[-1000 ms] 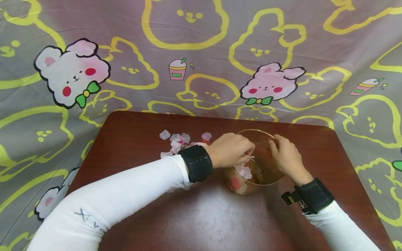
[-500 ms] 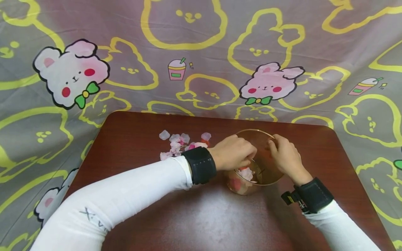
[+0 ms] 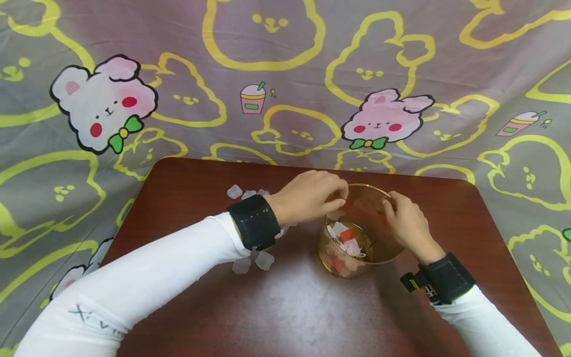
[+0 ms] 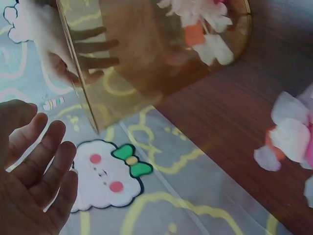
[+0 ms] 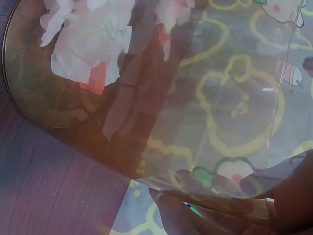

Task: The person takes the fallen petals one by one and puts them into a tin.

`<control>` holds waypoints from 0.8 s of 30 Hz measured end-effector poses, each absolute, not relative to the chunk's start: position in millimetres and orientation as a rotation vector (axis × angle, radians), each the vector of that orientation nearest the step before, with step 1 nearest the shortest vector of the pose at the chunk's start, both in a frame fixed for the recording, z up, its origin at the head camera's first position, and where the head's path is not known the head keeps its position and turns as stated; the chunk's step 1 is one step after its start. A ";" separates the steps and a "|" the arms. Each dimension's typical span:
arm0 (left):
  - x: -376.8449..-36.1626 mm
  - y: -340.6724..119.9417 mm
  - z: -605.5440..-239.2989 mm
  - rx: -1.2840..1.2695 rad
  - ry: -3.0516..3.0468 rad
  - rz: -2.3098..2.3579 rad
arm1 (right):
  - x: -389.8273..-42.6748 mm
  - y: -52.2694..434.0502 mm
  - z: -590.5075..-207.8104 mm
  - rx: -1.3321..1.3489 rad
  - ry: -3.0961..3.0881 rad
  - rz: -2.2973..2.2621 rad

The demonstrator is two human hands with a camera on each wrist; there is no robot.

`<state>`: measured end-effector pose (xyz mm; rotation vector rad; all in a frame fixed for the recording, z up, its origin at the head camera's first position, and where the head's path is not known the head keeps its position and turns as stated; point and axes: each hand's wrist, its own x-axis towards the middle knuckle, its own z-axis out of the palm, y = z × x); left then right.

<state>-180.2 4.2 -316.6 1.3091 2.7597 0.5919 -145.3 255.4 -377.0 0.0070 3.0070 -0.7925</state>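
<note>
Now the clear amber container [image 3: 366, 210] stands on the right-hand half of the tabletop [image 3: 196, 307], its gold rim facing up. Down inside, pale pink blossoms [image 3: 351, 246] bunch on the near-left side, an orange-red piece [image 3: 347, 235] bright among them. Over at the right edge, the right hand [image 3: 408, 223] grips the rim, and the left wrist view shows fingers through the tinted wall. Across from it, the left hand [image 3: 310, 198] is just beside the rim, fingers loosely bent and spread, apart from the wall in its own wrist view. Further left, loose petals [image 3: 264, 260] lie about the tabletop, partly covered by the left arm. Both wrists wear black bands [image 3: 253, 222] over white sleeves [image 3: 178, 263]. Behind it all hangs a printed cloth [image 3: 294, 89], rabbit faces and yellow outlines all over.
</note>
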 end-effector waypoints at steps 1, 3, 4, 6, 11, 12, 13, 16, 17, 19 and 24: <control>-179.8 -0.9 -317.1 1.287 2.764 0.608 | -145.3 255.4 -377.0 0.006 3.007 -0.792; -178.6 -11.3 -319.1 1.241 2.772 0.638 | -145.2 255.3 -376.9 0.005 3.008 -0.792; -178.2 -16.5 -321.0 1.215 2.776 0.652 | -145.2 255.3 -376.8 0.006 3.006 -0.793; -177.2 -27.3 -325.8 1.163 2.789 0.675 | -145.0 255.3 -376.8 0.003 3.003 -0.795; -174.3 -55.0 -339.5 1.037 2.820 0.725 | -144.9 255.5 -376.8 -0.004 3.002 -0.797; -173.8 -60.2 -342.3 1.017 2.825 0.735 | -144.9 255.6 -376.9 -0.006 3.003 -0.797; -173.3 -65.3 -344.9 0.996 2.834 0.737 | -144.9 255.7 -377.0 -0.005 3.003 -0.797; -171.6 -80.4 -353.6 0.944 2.852 0.741 | -144.8 255.8 -377.4 -0.001 3.006 -0.799; -170.9 -85.4 -357.0 0.927 2.854 0.746 | -144.8 255.8 -377.7 -0.001 3.008 -0.800; -168.6 -95.9 -364.4 0.886 2.853 0.753 | -145.0 255.6 -378.3 -0.004 3.011 -0.804; -159.9 -120.8 -387.8 0.771 2.834 0.748 | -145.4 255.3 -379.1 -0.007 3.012 -0.805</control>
